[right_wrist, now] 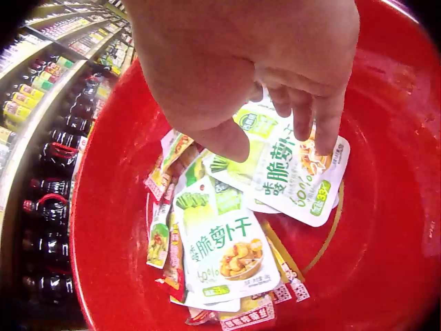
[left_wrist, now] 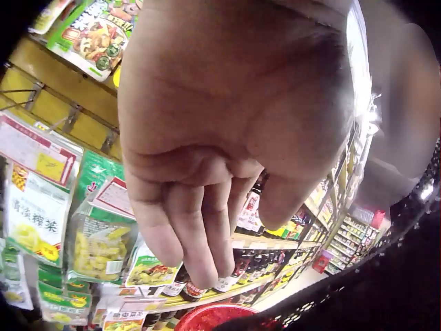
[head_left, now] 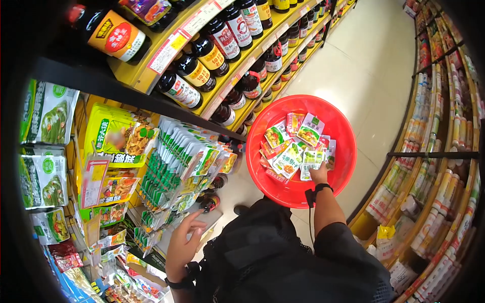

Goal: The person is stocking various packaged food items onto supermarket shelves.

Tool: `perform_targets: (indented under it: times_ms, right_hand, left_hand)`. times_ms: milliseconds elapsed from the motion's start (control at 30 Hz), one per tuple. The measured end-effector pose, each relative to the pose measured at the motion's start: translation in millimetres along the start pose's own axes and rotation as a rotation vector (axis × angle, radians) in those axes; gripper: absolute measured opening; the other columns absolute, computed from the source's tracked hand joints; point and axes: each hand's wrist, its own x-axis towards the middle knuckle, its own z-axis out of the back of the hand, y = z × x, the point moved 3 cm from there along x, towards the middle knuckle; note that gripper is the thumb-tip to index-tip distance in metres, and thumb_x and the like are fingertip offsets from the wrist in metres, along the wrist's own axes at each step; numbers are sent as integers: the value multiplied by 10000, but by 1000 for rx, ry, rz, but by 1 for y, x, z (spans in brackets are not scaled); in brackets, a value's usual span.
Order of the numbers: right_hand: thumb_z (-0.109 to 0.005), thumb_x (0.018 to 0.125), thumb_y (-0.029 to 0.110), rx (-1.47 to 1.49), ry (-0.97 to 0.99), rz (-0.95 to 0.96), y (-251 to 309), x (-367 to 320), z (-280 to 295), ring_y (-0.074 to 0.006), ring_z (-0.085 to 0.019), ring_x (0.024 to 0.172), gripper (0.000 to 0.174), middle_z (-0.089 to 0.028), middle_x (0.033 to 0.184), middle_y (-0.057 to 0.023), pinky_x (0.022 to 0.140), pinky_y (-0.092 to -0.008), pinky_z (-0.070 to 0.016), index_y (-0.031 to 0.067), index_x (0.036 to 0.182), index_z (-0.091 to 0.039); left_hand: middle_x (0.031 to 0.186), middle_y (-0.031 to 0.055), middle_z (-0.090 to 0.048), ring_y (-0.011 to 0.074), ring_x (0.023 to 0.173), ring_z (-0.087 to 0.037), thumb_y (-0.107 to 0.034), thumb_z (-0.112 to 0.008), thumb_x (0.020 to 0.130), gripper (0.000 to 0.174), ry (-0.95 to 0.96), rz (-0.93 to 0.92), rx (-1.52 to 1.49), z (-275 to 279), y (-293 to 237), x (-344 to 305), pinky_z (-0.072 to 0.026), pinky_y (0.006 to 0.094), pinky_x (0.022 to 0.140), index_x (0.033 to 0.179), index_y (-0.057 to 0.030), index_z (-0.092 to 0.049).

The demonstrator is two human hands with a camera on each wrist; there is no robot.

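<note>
A light touch serves best here

Nearest the body, the left hand (head_left: 186,246) hangs with its fingers relaxed and holds nothing; it is probably best kept clear of the hanging packets (head_left: 164,174) beside it, lest one be knocked loose.

Farther out, the right hand (head_left: 319,175) reaches in over the near edge of the red basin (head_left: 349,151), its thumb and fingers spread apart and no pinch to be seen (whether the fingertips actually touch anything is hard to tell). For arranging the heap, lifting or sliding one pouch at a time by its edge should work better than raking across them all, since the glossy faces look likely to slip over each other.

The white radish packet (right_wrist: 303,176) lies face up directly beneath that hand, right of the basin's middle, the thumb above one side and the fingers above the other. A second radish packet (right_wrist: 222,245) lies just beside it, towards the basin's left edge. Farther in, a red packet (head_left: 294,122) lies nearer the far edge, and past that edge stand dark sauce bottles (head_left: 225,41).
</note>
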Motion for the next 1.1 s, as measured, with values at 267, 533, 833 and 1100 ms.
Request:
perform_targets:
  times_ms: [267,533,833,1100]
  right_hand:
    - [-773,683,113,-35,66,-147,-41,1,-14,-336,-664,1048,798,-654,1127,-233,906,-407,-532,-37,1356,-373]
    - [-832,660,169,-39,81,-376,-56,24,-31,-322,-685,1008,761,-669,1136,-225,874,-391,-548,-79,1274,-458]
    - [-802,668,249,-161,55,-357,-24,23,-29,-318,-698,963,525,-705,1039,-202,841,-396,-546,-12,1089,-629]
    - [-771,741,254,-393,446,11,21,-5,-74,-290,-682,833,267,-702,845,-134,768,-412,-531,65,910,-689]
  left_hand:
    - [1034,172,-702,219,942,-680,-47,-570,938,382,26,107,26,-4,14,7,-513,350,890,1309,39,-534]
    - [1074,148,-671,222,996,-659,-83,-530,978,383,127,187,69,-7,3,30,-493,361,942,1342,27,-495]
    - [1027,175,-710,236,933,-689,-45,-563,939,355,64,183,87,-9,-1,34,-525,341,866,1287,27,-559]
    - [1021,163,-709,223,935,-684,-45,-570,940,321,99,143,104,-17,-18,42,-523,337,861,1253,26,-589]
